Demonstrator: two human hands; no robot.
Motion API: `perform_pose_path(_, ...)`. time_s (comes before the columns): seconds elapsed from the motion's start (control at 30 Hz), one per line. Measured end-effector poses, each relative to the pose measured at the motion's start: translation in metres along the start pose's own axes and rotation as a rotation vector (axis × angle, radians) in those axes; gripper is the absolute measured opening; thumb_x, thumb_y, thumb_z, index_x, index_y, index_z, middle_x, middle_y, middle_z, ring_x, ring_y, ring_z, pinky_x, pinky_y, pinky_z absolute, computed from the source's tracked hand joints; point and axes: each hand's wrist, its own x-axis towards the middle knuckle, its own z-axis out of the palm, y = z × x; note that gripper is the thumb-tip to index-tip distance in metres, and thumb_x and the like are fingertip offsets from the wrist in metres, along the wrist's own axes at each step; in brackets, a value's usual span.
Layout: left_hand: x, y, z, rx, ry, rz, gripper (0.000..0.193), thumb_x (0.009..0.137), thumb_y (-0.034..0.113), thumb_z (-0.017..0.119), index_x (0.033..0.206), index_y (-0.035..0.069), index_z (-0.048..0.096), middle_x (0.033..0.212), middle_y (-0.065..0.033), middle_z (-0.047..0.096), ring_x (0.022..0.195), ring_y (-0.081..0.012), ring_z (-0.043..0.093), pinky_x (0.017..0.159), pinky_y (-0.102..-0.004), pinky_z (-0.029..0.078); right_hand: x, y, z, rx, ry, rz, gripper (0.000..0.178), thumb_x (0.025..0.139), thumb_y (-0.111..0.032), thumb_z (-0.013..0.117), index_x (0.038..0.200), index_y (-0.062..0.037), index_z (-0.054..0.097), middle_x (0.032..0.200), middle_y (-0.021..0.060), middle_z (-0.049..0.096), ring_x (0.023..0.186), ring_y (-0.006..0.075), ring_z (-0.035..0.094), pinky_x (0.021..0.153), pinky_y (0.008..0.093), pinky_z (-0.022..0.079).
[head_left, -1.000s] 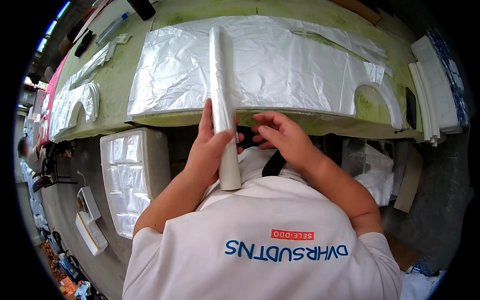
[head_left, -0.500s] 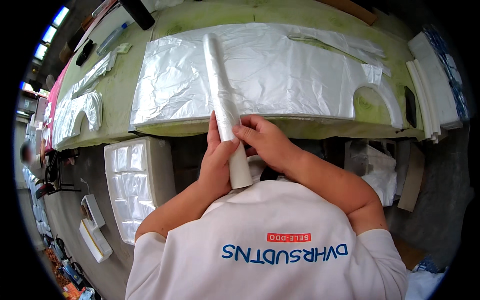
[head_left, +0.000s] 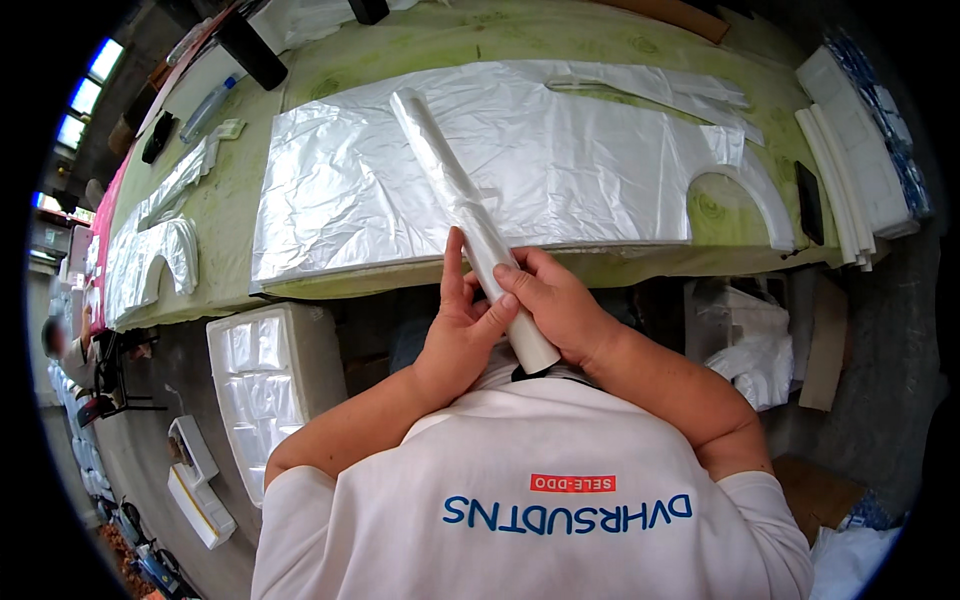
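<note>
A long, tight roll of clear whitish plastic bags [head_left: 440, 150] slants from far left to near right, its lower end close to my chest. My right hand [head_left: 562, 308] grips its lower part, thumb on top and fingers partly hidden behind. Against the roll's left side is my left hand [head_left: 462, 332], thumb pressed on it and index finger stretched upward; its other fingers are partly hidden. Beyond the hands, a flat stack of large white plastic bags [head_left: 340, 190] with cut-out handles lies along the table, under the roll's far end.
The green-covered table [head_left: 600, 262] also carries a smaller plastic bag stack [head_left: 180, 245], a bottle [head_left: 208, 105], a black cylinder [head_left: 250, 50] and a dark phone-like slab [head_left: 808, 203]. White rolls [head_left: 835, 185] lie at the right. Below stand a packed white crate [head_left: 255, 385] and a plastic-filled box [head_left: 750, 340].
The roll has tilted further, its lower end swinging right toward my right hand. My left hand has shifted right with it, its index finger now stretched up. The whole view has shifted slightly.
</note>
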Motion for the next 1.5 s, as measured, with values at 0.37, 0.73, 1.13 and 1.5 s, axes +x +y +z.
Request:
perform_pose_path(0.37,0.041,0.074,-0.071,0.599,0.179,0.222,0.073,0.096,0.022,0.071,0.158,0.012,0.034,0.147,-0.0117,0.043,0.101,-0.0112,0.056,0.085,-0.0280,0.051,-0.027,-0.017,-0.049,-0.479,0.131,-0.099,0.045,0.098,-0.025,0.067,0.131,0.0022,0.055,0.110,0.0125,0.068,0.097,0.0163,0.064,0.085,0.0317,0.052)
perform_pose_path(0.73,0.166,0.148,-0.095,0.924,0.098,-0.282,0.065,0.091,0.041,0.075,0.142,0.006,0.055,0.107,-0.0062,0.067,0.094,-0.0177,0.060,0.082,-0.0340,0.048,-0.068,-0.006,-0.082,-0.613,0.114,-0.128,0.045,0.098,-0.025,0.068,0.132,-0.0004,0.054,0.109,0.0112,0.068,0.094,0.0157,0.063,0.085,0.0319,0.052)
perform_pose_path(1.13,0.180,0.165,-0.113,0.771,-0.039,-0.371,0.063,0.090,0.030,0.075,0.141,0.001,0.054,0.109,-0.0069,0.065,0.096,-0.0146,0.057,0.082,-0.0281,0.046,-0.068,-0.010,-0.078,-0.724,0.155,-0.180,0.047,0.093,-0.024,0.072,0.132,-0.0031,0.055,0.112,0.0162,0.069,0.099,0.0233,0.067,0.089,0.0350,0.053)
perform_pose_path(1.5,0.210,0.164,-0.117,0.623,0.273,-0.250,0.020,0.087,0.029,0.069,0.095,0.010,0.069,0.091,-0.0006,0.059,0.081,-0.0134,0.051,0.072,-0.0294,0.042,-0.041,-0.029,-0.055,-0.737,0.141,-0.114,0.061,0.091,-0.029,0.074,0.140,-0.0038,0.049,0.120,0.0177,0.067,0.107,0.0261,0.067,0.092,0.0373,0.052)
